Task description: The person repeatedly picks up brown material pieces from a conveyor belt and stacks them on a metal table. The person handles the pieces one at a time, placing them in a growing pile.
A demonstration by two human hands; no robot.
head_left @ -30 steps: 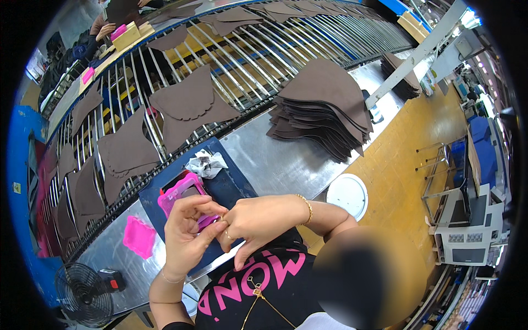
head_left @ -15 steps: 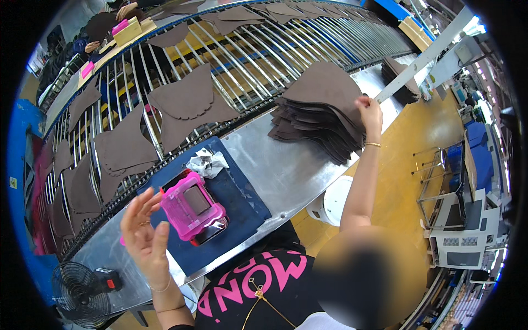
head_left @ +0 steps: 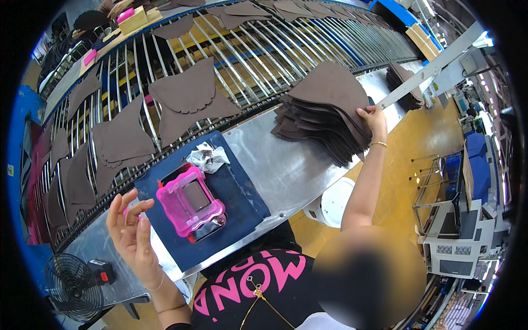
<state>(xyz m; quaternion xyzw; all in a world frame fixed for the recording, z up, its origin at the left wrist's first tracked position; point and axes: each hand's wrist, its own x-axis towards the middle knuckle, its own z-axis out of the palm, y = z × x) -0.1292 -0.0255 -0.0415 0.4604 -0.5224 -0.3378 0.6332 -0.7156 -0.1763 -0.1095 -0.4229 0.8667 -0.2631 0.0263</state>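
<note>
A thick stack of dark brown cut sheets [head_left: 324, 91], leather-like and curved in outline, lies fanned on the metal table. My right hand [head_left: 374, 120] is at the stack's right corner, its fingers pinching the edge of the top piece. Raised over the table's left part, my left hand [head_left: 132, 239] is open and holds nothing, its fingers spread and slightly bent. To its right, an open pink plastic tray [head_left: 175, 205] with a dark rectangular pad [head_left: 196, 196] rests on the dark blue mat [head_left: 242, 206]. Crumpled white paper [head_left: 208, 158] lies just beyond the tray.
Beyond the metal table [head_left: 272, 168], a roller conveyor [head_left: 247, 82] carries several brown pieces [head_left: 184, 85]. A black fan [head_left: 74, 286] stands at lower left. A white bucket [head_left: 336, 203] is below the table's near edge. Another person's hand [head_left: 118, 8] shows across the conveyor.
My right hand has come down onto the stack's corner and closed on the top piece's edge. My left hand has shifted slightly left and down, away from the pink tray.
</note>
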